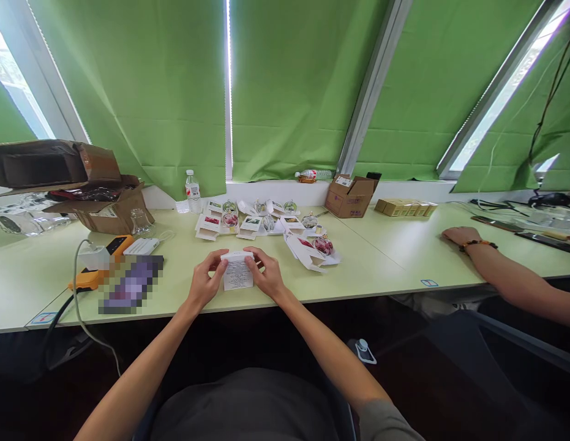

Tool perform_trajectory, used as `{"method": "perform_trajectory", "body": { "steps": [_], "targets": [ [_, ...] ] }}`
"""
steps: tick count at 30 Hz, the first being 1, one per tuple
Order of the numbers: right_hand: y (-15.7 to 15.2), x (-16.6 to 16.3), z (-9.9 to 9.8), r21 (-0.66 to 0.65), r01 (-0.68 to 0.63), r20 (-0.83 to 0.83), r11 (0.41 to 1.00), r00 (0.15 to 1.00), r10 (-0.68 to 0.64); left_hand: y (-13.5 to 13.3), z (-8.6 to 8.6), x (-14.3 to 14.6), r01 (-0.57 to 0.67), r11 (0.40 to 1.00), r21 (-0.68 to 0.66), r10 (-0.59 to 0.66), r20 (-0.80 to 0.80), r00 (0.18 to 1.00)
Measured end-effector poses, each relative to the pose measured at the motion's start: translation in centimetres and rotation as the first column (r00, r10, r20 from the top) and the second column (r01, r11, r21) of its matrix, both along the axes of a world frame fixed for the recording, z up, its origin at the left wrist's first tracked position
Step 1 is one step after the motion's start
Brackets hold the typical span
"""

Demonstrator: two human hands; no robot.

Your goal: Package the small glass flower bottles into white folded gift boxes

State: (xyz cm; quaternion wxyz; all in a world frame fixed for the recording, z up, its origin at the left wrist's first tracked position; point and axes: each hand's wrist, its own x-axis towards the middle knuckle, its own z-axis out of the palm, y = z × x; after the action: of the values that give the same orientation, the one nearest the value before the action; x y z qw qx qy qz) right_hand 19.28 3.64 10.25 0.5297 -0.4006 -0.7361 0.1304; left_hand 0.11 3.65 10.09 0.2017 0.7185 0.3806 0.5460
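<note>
Near the table's front edge, a small white box (238, 274) with fine printed text faces me. My left hand (208, 275) grips its left upper corner, fingers curled behind and thumb on the front. On the opposite corner, my right hand (265, 272) holds it the same way. Whether the box has anything inside cannot be seen. Beyond my hands lie opened white boxes with small picture labels, such as one white box (210, 226) at the left of the group. Round glass ornaments sit beside them, including a pink one (323, 246) on an unfolded white box (307, 253).
Left of me are a blurred phone-like object (132, 285), an orange device (101, 264) with a cable and a brown carton (108, 211). A water bottle (192, 191) stands by the wall. Another carton (351, 197) and yellow boxes (406, 207) stand right; a co-worker's arm (509, 263) rests there.
</note>
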Motion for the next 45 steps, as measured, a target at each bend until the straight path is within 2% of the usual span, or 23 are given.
{"method": "perform_trajectory", "body": {
  "steps": [23,45],
  "targets": [
    [0.30,0.00,-0.09,0.000,-0.013,-0.039,1.000,0.999,0.013,-0.51,0.72,0.27,-0.036,0.999,0.006,0.037,-0.008,0.999],
    [0.22,0.01,0.01,0.000,-0.012,-0.023,1.000,1.000,0.012,-0.21,0.47,0.22,-0.039,0.999,-0.010,0.039,-0.013,0.999]
  ]
}}
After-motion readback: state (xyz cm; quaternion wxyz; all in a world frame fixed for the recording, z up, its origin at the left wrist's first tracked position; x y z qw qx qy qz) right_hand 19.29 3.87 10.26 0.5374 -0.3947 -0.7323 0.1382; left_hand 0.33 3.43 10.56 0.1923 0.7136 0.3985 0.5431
